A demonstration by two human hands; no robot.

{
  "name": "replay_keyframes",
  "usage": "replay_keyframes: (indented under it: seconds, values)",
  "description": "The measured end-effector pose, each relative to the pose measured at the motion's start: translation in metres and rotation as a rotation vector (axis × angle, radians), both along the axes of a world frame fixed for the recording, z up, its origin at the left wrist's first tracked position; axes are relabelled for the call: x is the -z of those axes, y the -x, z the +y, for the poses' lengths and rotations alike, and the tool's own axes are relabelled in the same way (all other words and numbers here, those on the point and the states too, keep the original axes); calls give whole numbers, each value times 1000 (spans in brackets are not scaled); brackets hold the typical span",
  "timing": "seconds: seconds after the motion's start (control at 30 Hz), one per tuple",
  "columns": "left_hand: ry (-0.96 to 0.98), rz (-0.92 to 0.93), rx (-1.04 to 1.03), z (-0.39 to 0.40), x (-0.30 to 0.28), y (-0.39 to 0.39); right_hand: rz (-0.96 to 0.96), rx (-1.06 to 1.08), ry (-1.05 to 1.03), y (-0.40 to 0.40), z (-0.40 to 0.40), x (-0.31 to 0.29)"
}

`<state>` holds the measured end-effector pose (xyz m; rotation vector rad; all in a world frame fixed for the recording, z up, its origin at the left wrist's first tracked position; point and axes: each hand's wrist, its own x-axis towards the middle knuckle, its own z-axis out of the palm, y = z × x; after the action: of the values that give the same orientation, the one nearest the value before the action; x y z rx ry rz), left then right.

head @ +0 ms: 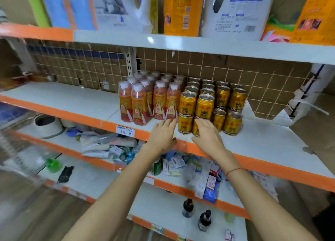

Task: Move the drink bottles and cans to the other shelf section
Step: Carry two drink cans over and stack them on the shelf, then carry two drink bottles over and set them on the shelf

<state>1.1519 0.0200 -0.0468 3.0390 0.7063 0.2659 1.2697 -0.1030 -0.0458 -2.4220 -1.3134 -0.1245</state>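
The middle shelf [59, 99] has a white board with an orange front edge, and everything here is placed against it. Its left section lies bare up to the slotted upright [129, 63] at the back. Just right of that upright, a block of orange drink bottles [145, 103] with white caps stands in rows, front row near the shelf's edge. A handwritten price tag [125, 130] hangs on the orange edge below them. The left hand [163, 133] reaches over that edge, fingers straight and loosely spread, tips just short of the front bottles and holding nothing. Touching the bottles' right side stand gold cans [210, 103], stacked two high at the front left. The right hand [208, 133] lies with fingers extended against the lower front cans, not wrapped around any. A red string bracelet [233, 172] circles that wrist.
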Motion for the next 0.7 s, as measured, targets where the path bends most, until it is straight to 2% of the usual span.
replay_keyframes:
  seconds: [0.27,0.57,0.7]
  values:
    - [33,-95,-288,71,-2,109,-55,-193,0,82,84,-10]
    - [-65,-89,-426,186,-8,243,-72,-321,-13,182,219,-20]
    - [-31,-125,-448,236,-8,297,-78,-358,-4,230,279,-24]
